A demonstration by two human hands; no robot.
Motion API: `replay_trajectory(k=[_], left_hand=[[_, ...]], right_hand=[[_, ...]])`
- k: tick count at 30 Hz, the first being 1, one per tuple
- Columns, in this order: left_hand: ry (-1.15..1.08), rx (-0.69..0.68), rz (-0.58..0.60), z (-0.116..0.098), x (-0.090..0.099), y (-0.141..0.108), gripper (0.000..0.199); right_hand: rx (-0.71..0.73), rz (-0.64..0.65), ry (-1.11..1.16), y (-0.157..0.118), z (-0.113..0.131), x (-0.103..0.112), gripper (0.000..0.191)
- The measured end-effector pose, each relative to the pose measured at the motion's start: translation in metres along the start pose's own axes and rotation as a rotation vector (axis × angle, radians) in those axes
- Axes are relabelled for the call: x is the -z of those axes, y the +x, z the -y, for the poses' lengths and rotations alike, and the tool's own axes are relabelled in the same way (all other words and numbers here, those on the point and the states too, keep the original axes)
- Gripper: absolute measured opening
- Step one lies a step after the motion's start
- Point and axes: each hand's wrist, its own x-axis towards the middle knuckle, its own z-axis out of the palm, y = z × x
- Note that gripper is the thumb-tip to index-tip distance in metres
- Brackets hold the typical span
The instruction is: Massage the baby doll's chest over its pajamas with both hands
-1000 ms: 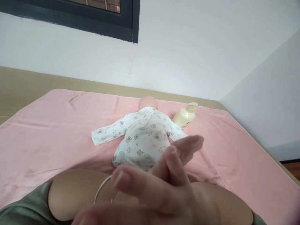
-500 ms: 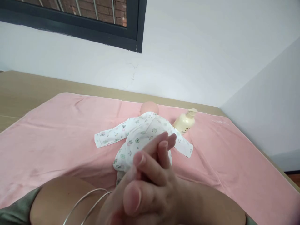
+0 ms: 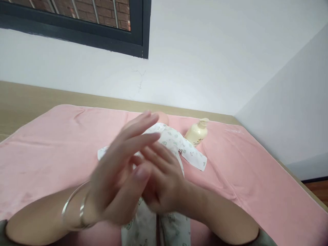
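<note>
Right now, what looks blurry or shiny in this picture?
All in the head view: the left grip and right grip are smeared, probably by motion; the pump bottle looks sharper; the bangles catch bright glints; the white wall looks softly lit, without hard shadows.

Blanket on worktop. Doll lies mid-blanket, head toward wall, legs nearest viewer. Bottle on blanket, right of doll's head, just behind the right-hand sleeve. Left hand and right hand before doll, overlapping its torso in view. Window in wall, upper left.
</note>
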Motion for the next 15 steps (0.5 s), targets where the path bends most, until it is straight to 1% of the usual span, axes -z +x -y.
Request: replay_trajectory(k=[1,3,5,7,8,10,15], left_hand=[[0.008,-0.056,-0.043,0.011,-0.013,0.009,0.041],[0.071,-0.007,-0.075,0.035,-0.039,0.02,0.042],[0.1,0.115,-0.043,0.057,-0.059,0.019,0.047],[0.103,0.146,0.037,0.074,-0.073,0.011,0.05],[0.103,0.144,0.068,0.08,-0.077,0.007,0.051],[0.107,0.153,0.084,0.091,-0.082,0.003,0.051],[0.189,0.346,-0.015,0.113,-0.086,0.013,0.045]], right_hand=[[-0.07,-0.047,0.026,0.002,-0.009,-0.004,0.038],[-0.197,-0.135,0.104,0.005,-0.027,-0.014,0.032],[-0.35,-0.151,0.184,0.005,-0.044,-0.022,0.025],[-0.522,-0.128,0.217,0.002,-0.057,-0.028,0.024],[-0.594,-0.117,0.206,0.001,-0.062,-0.031,0.026],[-0.683,-0.101,0.149,-0.003,-0.071,-0.035,0.029],[-0.764,-0.07,-0.007,-0.008,-0.083,-0.047,0.037]])
